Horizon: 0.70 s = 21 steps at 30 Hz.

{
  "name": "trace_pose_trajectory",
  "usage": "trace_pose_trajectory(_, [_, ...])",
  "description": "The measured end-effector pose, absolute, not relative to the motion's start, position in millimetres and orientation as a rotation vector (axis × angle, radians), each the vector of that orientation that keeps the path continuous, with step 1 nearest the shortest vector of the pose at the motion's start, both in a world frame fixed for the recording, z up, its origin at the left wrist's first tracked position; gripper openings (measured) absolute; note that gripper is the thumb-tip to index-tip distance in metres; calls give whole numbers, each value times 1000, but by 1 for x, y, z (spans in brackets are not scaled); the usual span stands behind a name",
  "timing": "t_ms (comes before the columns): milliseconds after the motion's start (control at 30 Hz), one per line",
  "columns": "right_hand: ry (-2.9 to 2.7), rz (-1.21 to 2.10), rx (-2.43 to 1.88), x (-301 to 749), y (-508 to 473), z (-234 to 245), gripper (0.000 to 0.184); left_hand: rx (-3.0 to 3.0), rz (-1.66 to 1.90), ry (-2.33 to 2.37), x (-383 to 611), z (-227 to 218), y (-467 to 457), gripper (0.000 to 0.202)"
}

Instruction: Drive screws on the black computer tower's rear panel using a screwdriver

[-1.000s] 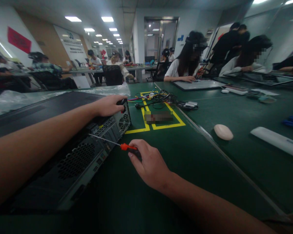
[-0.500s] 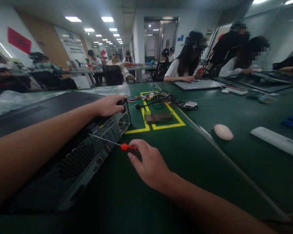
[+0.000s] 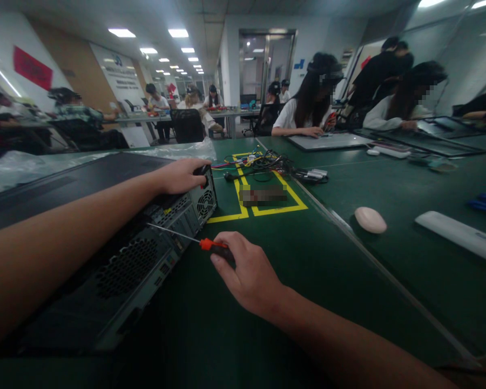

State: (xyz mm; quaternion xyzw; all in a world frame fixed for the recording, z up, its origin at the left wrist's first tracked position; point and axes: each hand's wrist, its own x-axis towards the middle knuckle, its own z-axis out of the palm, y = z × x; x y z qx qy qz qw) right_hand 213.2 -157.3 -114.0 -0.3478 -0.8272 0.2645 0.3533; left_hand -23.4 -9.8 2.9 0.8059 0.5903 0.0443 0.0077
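A black desktop computer case (image 3: pixel 132 267) lies at the left, its rear panel with vents, ports and a fan grille turned toward me. My left hand (image 3: pixel 182 175) is closed on the far rear corner of the case, thumb bent over the edge. A screwdriver (image 3: pixel 207 245) with an orange and black handle is gripped in my right hand (image 3: pixel 251 270), over the table to the right of the case. Its long thin shaft points left to the upper edge of the rear panel. The tip is too dark and small to tell whether it sits on a screw.
Tangled cables (image 3: pixel 277 162) and a blurred-out block (image 3: pixel 263 195) lie by yellow tape (image 3: pixel 281 209) on the green table (image 3: pixel 308 259). A pale mouse (image 3: pixel 370 220) and a white bar (image 3: pixel 456 233) are at right. Clear plastic sheeting (image 3: pixel 192 150) lies behind the case. Co-workers sit across the table.
My hands, the screwdriver and the case look almost unmoved. In the background at right, a standing person's head has shifted slightly.
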Motion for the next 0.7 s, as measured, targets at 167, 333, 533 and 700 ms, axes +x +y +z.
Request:
trace_pose_trajectory(167, [-2120,701,-898,213,-158,-113,16,2541,155,1833,-24,3,-9,85])
trace_pose_trajectory(333, [-2094,644,-902,213,-157,-115,20,2557,167,1807,-27,2,-6,82])
trace_pose_trajectory(533, [-2141,652,-897,212,-155,-119,28,2566,144,1812,-25,1,-6,82])
trace_pose_trajectory(700, [-2150,655,-895,211,-157,-117,30,2552,148,1823,-26,0,-5,85])
